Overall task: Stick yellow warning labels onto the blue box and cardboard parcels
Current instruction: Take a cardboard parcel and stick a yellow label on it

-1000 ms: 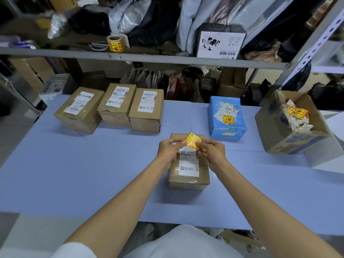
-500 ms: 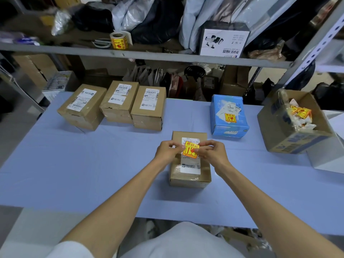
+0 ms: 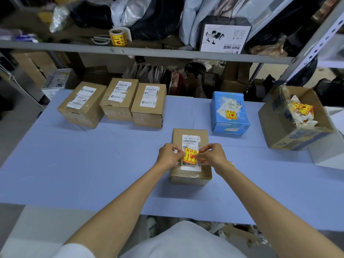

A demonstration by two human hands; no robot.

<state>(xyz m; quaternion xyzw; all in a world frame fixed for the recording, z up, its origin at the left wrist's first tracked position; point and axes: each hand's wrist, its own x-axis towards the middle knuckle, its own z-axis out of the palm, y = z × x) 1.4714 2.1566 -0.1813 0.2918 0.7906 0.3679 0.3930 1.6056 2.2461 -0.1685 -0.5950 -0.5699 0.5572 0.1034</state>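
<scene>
Label [image 3: 190, 156] is dropping closer onto the parcel [image 3: 190, 178] at 12 o'clock vs 0.5 s ago, L hand [image 3: 168, 155] & R hand [image 3: 212, 154] pinching its 9 & 3 o'clock edges; it's risking creasing or hiding the barcode [image 3: 189, 141] if pressed unevenly.

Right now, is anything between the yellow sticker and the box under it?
Nothing visible. The left hand and right hand pinch the yellow warning label directly over the cardboard parcel's shipping label.

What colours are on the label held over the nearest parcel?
The label is yellow with red print; head view.
</scene>
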